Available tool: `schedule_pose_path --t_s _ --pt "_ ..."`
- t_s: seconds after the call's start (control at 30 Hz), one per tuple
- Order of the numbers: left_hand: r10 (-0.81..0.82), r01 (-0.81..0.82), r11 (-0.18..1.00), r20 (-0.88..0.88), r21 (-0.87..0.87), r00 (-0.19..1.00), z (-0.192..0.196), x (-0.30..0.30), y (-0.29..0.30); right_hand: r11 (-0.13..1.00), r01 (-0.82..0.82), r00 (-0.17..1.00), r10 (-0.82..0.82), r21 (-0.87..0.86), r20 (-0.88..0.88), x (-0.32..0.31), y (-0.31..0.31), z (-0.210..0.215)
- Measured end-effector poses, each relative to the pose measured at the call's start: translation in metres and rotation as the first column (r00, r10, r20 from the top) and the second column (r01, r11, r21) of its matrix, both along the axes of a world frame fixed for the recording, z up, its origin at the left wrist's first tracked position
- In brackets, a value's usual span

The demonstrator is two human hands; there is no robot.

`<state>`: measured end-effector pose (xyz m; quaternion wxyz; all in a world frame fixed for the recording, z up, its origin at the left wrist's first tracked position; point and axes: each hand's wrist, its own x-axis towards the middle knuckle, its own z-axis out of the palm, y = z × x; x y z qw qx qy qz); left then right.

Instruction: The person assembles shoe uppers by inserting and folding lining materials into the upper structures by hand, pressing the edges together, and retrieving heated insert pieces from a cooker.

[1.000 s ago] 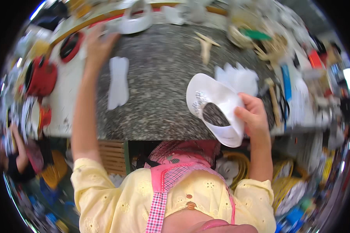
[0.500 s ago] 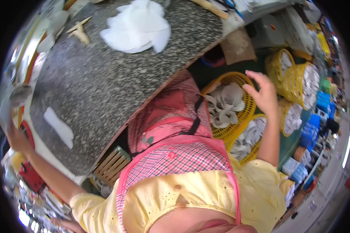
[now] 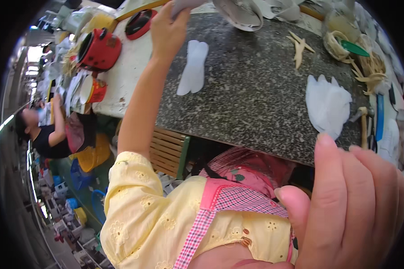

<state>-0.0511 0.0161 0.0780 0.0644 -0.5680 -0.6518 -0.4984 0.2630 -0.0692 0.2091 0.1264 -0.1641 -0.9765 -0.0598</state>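
Observation:
My left hand (image 3: pixel 168 33) is at the top of the view, its fingers closed around a smooth grey piece (image 3: pixel 185 5) that the upper edge cuts off. My right hand (image 3: pixel 354 197) is large and close at the lower right. Its fingers are stretched out and slightly bent, with the thumb apart and nothing seen in it. On the dark speckled tabletop (image 3: pixel 247 80) lie thin white sole-shaped pieces (image 3: pixel 194 67) near my left forearm. A fanned stack of similar white pieces (image 3: pixel 328 107) lies just beyond my right fingertips. Pale tan strips (image 3: pixel 300 48) rest farther back.
Grey-white shoe-like pieces (image 3: pixel 240 13) stand along the back. A red pot (image 3: pixel 99 49) and red-and-yellow tub (image 3: pixel 93 89) are at left. A hammer (image 3: pixel 363 127) lies at right, near a bag with a green lid (image 3: pixel 354 48). Another person (image 3: pixel 49 134) works at far left.
The view has swung left. My right hand has come up from beside the yellow baskets to close in front of the view. My left hand remains stretched out at the table's far side.

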Motion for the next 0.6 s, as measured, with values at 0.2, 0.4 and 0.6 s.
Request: schedule_pose_path --t_s 0.2,0.4,0.6 --pt "-0.381 0.29 0.921 0.748 0.258 0.543 -0.007 0.043 -0.009 0.986 -0.048 0.998 0.04 -0.163 -0.047 0.037 0.025 -0.018" --pt "-0.388 0.394 0.881 0.876 0.261 0.287 -0.007 0.059 -0.032 0.967 0.164 0.769 -0.25 -0.196 -0.589 -0.066 0.117 -0.137" --pt "-0.301 0.42 0.899 0.869 0.123 0.391 -0.003 0.026 -0.048 0.857 0.057 0.644 -0.424 -0.513 -0.637 -0.103 0.14 -0.149"
